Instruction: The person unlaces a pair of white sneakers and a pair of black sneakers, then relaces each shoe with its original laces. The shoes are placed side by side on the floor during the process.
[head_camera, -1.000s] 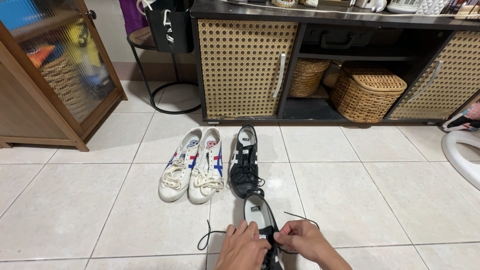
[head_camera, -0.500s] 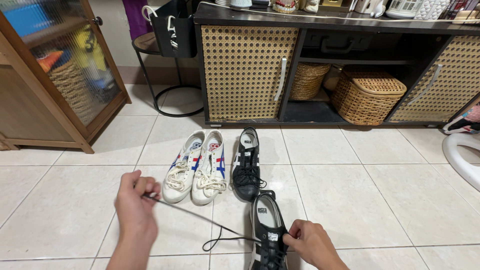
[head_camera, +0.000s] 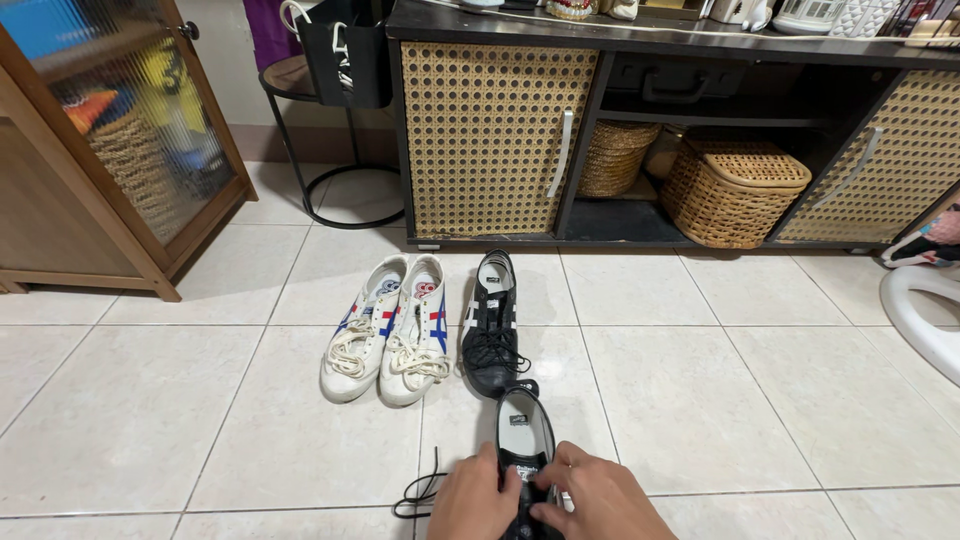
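Observation:
A black sneaker with white stripes lies on the tiled floor just in front of me, toe toward me. My left hand and my right hand are together over its laces, fingers pinching the black lace, which trails loose to the left. The matching black sneaker stands further back. A pair of white sneakers with red and blue stripes sits to its left.
A dark sideboard with cane doors runs along the back, wicker baskets in its open shelf. A wooden glass-door cabinet stands at the left, a black wire stand beside it. A white curved object is at the right edge.
My left hand had pulled the lace out far to the left; it has come back to the shoe and both hands now meet over the laces.

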